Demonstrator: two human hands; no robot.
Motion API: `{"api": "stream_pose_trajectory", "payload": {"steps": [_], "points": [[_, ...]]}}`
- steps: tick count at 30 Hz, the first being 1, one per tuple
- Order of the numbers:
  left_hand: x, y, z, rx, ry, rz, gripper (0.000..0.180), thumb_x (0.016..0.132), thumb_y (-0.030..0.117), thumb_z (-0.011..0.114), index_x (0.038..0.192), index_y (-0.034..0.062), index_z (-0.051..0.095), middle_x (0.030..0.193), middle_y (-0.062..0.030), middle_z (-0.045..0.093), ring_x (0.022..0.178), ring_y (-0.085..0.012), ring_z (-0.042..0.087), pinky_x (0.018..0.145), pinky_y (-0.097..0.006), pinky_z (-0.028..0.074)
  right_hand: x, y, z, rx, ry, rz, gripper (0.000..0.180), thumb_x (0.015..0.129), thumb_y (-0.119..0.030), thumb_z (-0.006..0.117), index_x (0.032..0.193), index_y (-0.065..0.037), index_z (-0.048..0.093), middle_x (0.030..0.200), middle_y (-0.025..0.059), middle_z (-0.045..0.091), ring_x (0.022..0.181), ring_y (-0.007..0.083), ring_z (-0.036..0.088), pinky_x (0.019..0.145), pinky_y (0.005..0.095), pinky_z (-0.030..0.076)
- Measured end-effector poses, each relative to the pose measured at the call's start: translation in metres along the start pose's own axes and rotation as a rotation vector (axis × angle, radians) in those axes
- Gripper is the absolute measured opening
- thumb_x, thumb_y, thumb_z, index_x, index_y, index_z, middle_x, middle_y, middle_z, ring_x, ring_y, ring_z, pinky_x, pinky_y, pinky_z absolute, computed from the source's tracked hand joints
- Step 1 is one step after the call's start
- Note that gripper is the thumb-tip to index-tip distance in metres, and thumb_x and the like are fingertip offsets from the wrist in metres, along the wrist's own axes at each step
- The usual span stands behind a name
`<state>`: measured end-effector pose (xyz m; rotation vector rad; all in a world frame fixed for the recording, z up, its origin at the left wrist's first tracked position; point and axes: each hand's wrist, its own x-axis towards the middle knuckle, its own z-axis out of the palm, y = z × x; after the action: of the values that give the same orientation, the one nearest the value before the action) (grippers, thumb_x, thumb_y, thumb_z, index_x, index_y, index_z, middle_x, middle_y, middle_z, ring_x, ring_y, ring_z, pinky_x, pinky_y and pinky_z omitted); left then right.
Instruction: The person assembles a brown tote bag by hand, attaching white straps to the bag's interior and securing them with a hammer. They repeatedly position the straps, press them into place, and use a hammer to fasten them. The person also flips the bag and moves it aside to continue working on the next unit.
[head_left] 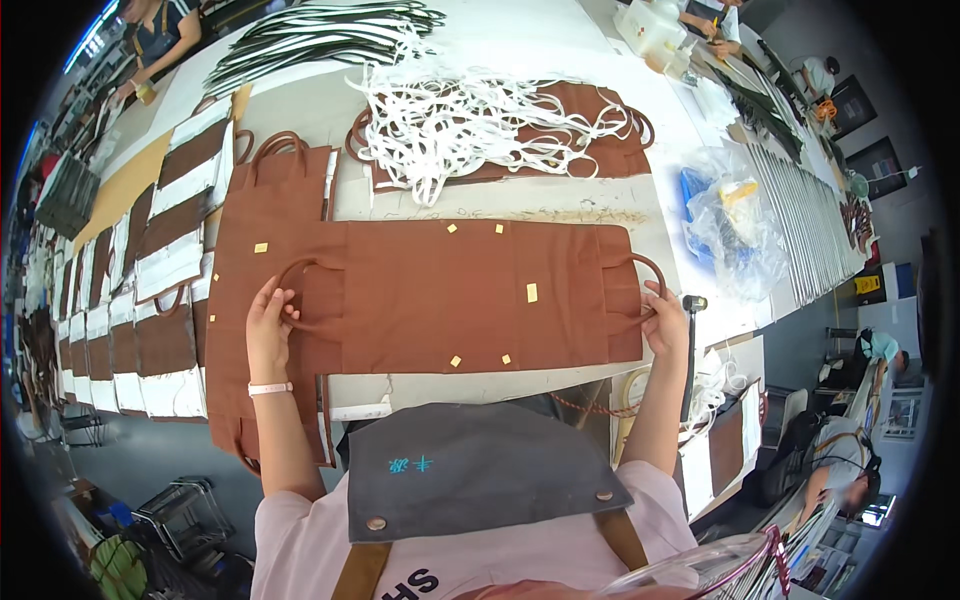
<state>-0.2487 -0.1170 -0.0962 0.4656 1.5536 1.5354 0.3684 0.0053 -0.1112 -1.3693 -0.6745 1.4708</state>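
Note:
A long brown fabric bag panel (430, 300) lies flat in front of me, with a looped handle at each end and several small yellow tabs on its face. My left hand (268, 312) is closed around the left handle (290, 265). At the other end, my right hand (664, 318) grips the right handle (655, 265). The panel's left end overlaps more brown bag panels (238, 370) with handles. Beyond it, a tangled heap of white straps (440, 130) rests on other brown handled pieces (590, 105).
Stacks of brown and white pieces (165, 340) fill the left side. Dark green strips (300, 45) lie at the far edge. To the right are a clear plastic bag (750, 235), a black-handled tool (692, 340) and pale slats (795, 220). Other people work around the table.

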Motion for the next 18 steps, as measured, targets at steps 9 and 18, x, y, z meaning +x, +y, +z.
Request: {"api": "stream_pose_trajectory", "payload": {"steps": [9,18], "points": [[-0.028,0.008,0.012,0.246,-0.048,-0.006,0.048,0.101,0.008,0.054,0.148,0.0028,0.044,0.088,-0.0031,0.062,0.068,-0.0073,0.053,0.064,-0.023,0.049,0.005,-0.011,-0.010,-0.150,0.181,-0.083,0.024,0.103,-0.019,0.053,0.118,-0.002,0.059,0.081,0.0051,0.069,0.066,0.0120,0.061,0.061,0.0258,0.049],[-0.047,0.029,0.054,1.597,0.054,0.560,0.033,0.088,0.013,0.066,0.120,0.0054,0.069,0.140,-0.0204,0.051,0.125,-0.0413,0.047,0.104,-0.048,0.042,-0.004,-0.012,0.046,-1.702,0.647,-0.518,0.048,0.090,-0.013,0.063,0.136,-0.003,0.052,0.127,0.0249,0.056,0.121,0.0455,0.049,0.102,0.0544,0.040]]}}
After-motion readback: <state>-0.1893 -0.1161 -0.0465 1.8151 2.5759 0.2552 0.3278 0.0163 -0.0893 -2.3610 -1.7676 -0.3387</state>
